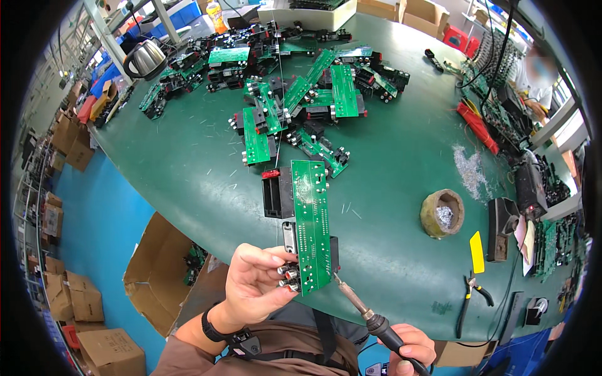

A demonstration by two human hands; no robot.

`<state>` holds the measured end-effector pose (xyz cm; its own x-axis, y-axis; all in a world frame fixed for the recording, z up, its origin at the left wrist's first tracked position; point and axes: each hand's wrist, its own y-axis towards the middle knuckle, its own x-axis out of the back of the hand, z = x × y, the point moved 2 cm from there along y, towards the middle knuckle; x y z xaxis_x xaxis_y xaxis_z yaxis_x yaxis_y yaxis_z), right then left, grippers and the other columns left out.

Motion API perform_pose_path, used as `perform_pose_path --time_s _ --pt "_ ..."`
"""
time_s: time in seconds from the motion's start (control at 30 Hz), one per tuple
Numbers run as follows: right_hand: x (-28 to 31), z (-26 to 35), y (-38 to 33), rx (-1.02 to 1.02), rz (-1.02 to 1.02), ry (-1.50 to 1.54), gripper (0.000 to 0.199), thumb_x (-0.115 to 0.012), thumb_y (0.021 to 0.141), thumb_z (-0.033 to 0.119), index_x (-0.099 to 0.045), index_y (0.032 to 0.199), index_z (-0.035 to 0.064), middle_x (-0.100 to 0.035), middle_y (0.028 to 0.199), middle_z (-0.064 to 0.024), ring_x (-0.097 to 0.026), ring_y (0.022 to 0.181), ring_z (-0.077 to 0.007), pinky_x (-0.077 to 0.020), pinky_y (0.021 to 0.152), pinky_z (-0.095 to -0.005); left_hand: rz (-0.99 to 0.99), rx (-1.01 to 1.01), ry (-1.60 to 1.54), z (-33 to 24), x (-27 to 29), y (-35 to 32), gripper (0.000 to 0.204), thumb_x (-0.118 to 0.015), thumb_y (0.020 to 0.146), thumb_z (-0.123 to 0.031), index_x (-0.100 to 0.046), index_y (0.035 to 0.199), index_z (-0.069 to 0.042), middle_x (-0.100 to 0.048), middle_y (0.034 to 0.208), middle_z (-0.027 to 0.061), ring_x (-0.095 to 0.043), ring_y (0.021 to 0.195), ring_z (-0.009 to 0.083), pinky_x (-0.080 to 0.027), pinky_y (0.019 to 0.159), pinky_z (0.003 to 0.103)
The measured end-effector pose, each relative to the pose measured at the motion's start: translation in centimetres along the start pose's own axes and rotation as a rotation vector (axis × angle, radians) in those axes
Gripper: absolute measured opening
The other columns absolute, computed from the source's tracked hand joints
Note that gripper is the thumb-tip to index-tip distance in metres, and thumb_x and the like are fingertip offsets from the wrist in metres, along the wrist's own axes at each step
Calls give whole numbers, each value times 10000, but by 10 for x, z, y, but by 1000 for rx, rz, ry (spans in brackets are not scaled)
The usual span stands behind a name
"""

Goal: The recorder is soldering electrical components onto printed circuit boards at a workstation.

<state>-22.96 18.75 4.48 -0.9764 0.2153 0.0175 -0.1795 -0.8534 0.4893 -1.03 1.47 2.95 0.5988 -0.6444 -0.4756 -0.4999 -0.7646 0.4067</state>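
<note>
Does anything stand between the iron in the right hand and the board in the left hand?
Nothing visible stands between the iron and the board: the tip is at the board's lower right corner, though I cannot tell if it touches. A black part shows just above the tip, not between.

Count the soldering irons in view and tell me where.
1: the soldering iron is in the right hand, its tip by the near right corner of the green board held in the left hand. Others may be hidden.

The hands (252, 289) hold a circuit board (311, 229) and a soldering iron (378, 324).
</note>
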Motion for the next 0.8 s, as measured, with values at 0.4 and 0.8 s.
perform_pose_path --time_s 0.4,0.8 --pt "-2 -3 -2 -34 -47 69 305 -588 911 272 -572 1073 15 -628 946 -218 -628 831 -365 -502 764 -496 -5 26 0 0 -2 0 457 -570 803 183 -360 1153 -23 -455 1272 252 -560 1156 280 -474 974 358" --pt "-5 -15 -15 -188 -161 342 306 -583 909 231 -568 1123 13 -596 1081 -248 -613 907 -346 -495 811 -458 -23 51 -86 -1 -1 0 462 -568 803 186 -356 1152 -30 -452 1272 262 -555 1163 288 -483 966 357"
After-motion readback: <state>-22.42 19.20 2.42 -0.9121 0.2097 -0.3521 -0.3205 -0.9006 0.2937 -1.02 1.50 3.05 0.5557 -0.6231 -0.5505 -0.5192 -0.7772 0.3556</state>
